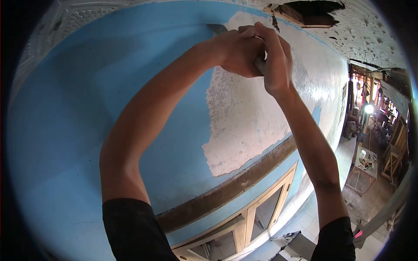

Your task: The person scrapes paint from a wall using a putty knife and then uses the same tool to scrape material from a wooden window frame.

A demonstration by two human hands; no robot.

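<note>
Both arms reach up to the wall near the top of the head view. My left hand is closed round a scraper, whose flat blade lies at the blue paint beside the bared patch. My right hand is closed at the same tool, its fingers touching my left hand; part of the handle shows between the palms. Below the hands, the bare pinkish-white plaster has a ragged edge against the blue paint.
A brown horizontal band crosses the wall above wooden-framed windows. The textured ceiling has a broken dark hole. At the right, a small table holds several items, near a bright lamp.
</note>
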